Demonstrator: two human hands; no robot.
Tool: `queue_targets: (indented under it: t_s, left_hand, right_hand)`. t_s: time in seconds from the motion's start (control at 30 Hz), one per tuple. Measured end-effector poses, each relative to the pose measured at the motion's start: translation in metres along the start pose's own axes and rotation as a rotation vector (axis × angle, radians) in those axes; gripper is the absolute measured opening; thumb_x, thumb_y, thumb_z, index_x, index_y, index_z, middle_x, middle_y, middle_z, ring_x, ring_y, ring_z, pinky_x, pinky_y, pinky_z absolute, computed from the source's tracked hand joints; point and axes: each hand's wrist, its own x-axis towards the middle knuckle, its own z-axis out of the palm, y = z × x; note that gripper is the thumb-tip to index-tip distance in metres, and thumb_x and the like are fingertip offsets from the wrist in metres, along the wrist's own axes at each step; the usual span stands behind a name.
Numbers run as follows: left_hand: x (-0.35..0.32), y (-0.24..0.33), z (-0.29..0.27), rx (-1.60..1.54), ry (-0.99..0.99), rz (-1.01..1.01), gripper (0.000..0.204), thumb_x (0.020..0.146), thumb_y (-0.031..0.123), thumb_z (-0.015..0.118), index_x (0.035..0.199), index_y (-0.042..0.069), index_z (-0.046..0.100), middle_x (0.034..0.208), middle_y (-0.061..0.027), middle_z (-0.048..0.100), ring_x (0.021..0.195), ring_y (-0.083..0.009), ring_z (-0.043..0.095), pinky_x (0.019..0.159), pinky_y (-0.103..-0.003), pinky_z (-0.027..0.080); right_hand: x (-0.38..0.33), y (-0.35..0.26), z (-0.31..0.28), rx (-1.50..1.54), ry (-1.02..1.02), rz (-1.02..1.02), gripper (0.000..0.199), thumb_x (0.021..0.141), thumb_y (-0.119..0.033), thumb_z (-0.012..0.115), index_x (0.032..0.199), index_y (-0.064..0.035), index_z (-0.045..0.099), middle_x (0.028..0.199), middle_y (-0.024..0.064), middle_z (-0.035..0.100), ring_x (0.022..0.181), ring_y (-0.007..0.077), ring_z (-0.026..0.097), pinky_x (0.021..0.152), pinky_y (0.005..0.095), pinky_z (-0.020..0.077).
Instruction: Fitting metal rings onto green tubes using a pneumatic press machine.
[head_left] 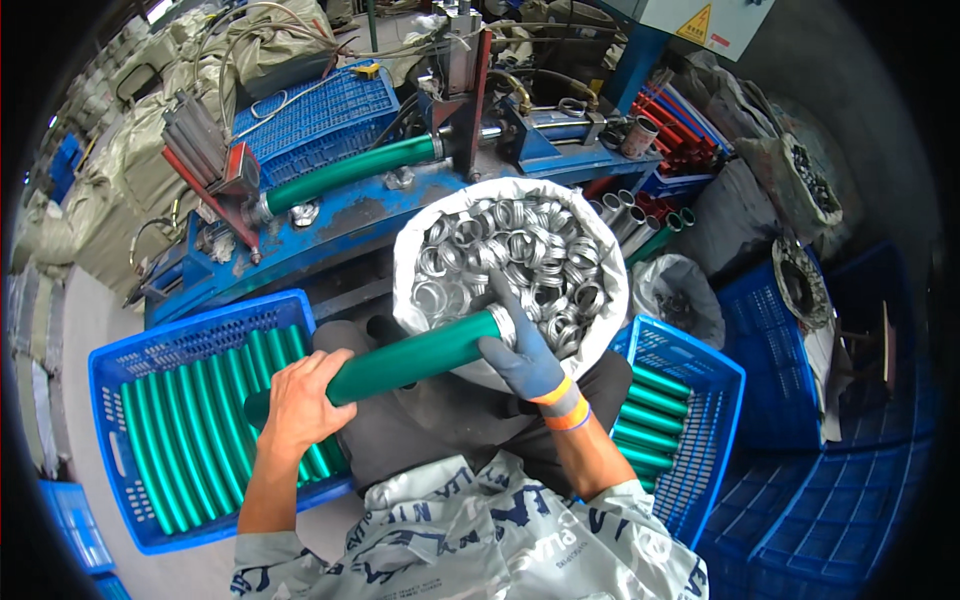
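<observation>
A shiny green tube (420, 354) lies slantwise across my lap, its right end higher than its left. My bare left hand (303, 402) is wrapped round it towards the left end. At the right end sits a silver threaded ring (503, 324), and my gloved right hand (527, 358) grips it between thumb and fingers. How far the ring goes onto the tube is hidden by the glove. Just behind stands a white sack (408, 262) full of loose silver rings (520, 250), partly under my right fingers.
Blue crates (125, 535) (725, 385) holding green tubes stand on both sides of me. Ahead is a blue machine bench (340, 235) with another green tube (350, 172) clamped in it. A grey electrical box (715, 20) hangs at the far right, above sacks and red tubes (685, 135).
</observation>
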Motion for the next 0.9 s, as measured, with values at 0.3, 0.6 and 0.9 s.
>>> queue_targets:
  t_s: [0.3, 0.6, 0.9]
  left_hand:
    - [-0.005, -0.001, 0.029, -0.054, 0.039, -0.067, 0.065, 0.073, 0.014, 0.087, 0.137, 0.007, 0.075, 0.109, -0.0165, 0.077, 0.102, -0.0424, 0.076, 0.091, -0.053, 0.062]
    - [-0.016, -0.009, 0.03, -0.106, 0.147, -0.133, 0.061, 0.075, 0.013, 0.089, 0.134, 0.006, 0.077, 0.111, -0.0162, 0.08, 0.101, -0.0429, 0.079, 0.089, -0.05, 0.064]
    - [-0.02, -0.021, 0.023, -0.435, 0.255, -0.147, 0.072, 0.075, 0.021, 0.104, 0.138, 0.002, 0.077, 0.122, -0.0171, 0.086, 0.112, -0.0302, 0.086, 0.1, -0.042, 0.067]
  right_hand:
    - [0.021, 0.001, -0.003, -0.374, 0.047, -0.087, 0.089, 0.107, -0.023, 0.08, 0.181, 0.0013, 0.037, 0.175, 0.031, 0.052, 0.166, 0.0413, 0.049, 0.137, 0.046, 0.0377]
    - [0.049, -0.006, -0.003, -0.027, -0.014, -0.086, 0.075, 0.111, -0.02, 0.072, 0.177, 0.0021, 0.044, 0.168, 0.0277, 0.059, 0.157, 0.0368, 0.058, 0.134, 0.0432, 0.0401]
    - [0.048, 0.076, -0.028, -1.204, -0.525, -0.25, 0.046, 0.101, -0.038, 0.08, 0.145, -0.0253, 0.081, 0.162, 0.0134, 0.068, 0.143, 0.0357, 0.067, 0.122, 0.0567, 0.0516]
